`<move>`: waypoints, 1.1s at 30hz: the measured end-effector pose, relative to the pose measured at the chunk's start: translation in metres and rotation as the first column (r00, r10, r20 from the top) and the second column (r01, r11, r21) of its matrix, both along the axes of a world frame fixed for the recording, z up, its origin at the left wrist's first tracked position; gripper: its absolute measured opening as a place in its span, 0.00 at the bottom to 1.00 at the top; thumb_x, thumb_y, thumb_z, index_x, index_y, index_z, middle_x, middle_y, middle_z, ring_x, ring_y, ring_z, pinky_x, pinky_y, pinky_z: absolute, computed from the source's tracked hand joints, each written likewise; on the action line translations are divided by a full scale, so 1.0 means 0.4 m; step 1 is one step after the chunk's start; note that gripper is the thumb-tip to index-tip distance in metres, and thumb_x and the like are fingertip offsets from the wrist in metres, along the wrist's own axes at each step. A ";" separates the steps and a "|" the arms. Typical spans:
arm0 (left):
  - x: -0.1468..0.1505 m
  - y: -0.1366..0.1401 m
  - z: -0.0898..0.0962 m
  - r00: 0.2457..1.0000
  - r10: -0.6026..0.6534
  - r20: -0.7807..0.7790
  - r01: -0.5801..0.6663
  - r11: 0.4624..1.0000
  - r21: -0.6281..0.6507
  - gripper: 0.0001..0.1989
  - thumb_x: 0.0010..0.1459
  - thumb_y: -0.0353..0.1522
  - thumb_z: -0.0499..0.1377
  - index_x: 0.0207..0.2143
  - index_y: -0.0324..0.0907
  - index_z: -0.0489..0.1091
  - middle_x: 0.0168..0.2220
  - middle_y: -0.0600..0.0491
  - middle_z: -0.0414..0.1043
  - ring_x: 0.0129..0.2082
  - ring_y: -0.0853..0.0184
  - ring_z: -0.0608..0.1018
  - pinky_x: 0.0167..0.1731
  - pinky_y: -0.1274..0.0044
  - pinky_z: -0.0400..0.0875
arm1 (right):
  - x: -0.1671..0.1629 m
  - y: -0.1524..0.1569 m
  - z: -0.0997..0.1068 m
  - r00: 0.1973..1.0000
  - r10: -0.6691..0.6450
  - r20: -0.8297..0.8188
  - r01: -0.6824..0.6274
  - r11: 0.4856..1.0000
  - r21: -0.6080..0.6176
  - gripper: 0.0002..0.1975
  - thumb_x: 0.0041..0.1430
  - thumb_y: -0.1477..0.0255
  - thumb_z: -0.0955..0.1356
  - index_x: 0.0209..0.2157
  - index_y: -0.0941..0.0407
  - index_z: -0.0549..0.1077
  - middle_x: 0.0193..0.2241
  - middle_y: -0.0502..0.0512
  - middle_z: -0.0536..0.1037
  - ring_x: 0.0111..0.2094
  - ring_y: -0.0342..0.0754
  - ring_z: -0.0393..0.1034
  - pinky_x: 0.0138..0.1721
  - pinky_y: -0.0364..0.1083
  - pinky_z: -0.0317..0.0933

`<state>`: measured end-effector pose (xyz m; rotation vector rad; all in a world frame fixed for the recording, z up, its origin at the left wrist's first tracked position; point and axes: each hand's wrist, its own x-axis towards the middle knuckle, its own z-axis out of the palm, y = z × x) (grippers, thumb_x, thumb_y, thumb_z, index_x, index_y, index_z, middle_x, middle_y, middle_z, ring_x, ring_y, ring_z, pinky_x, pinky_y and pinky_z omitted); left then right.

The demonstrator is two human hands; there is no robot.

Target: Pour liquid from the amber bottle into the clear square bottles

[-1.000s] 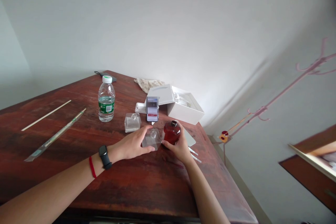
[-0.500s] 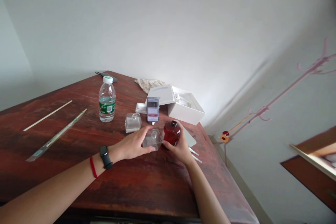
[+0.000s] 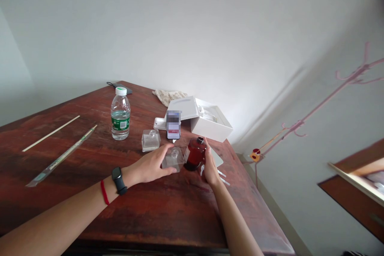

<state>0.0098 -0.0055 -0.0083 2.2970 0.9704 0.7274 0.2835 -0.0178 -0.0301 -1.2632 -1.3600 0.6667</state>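
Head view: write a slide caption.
Left hand around a clear square bottle, right hand holding a tilted red round bottle at a reddish-brown wooden table.

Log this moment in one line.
left hand: holding nearer clear bottle | right hand: holding tilted amber bottle | water bottle: standing, capped

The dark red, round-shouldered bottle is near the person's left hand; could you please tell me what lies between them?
The head view shows a clear, squarish container between the left hand and the dark red bottle.
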 end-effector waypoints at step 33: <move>-0.002 0.000 0.002 1.000 -0.003 0.007 0.003 1.000 0.001 0.37 0.65 0.48 0.64 0.70 0.47 0.56 0.70 0.38 0.68 0.67 0.43 0.75 0.65 0.56 0.72 | 0.021 0.016 -0.007 0.972 -0.146 -0.185 0.142 0.989 -0.034 0.36 0.67 0.46 0.63 0.70 0.48 0.71 0.58 0.58 0.83 0.49 0.59 0.80 0.42 0.53 0.75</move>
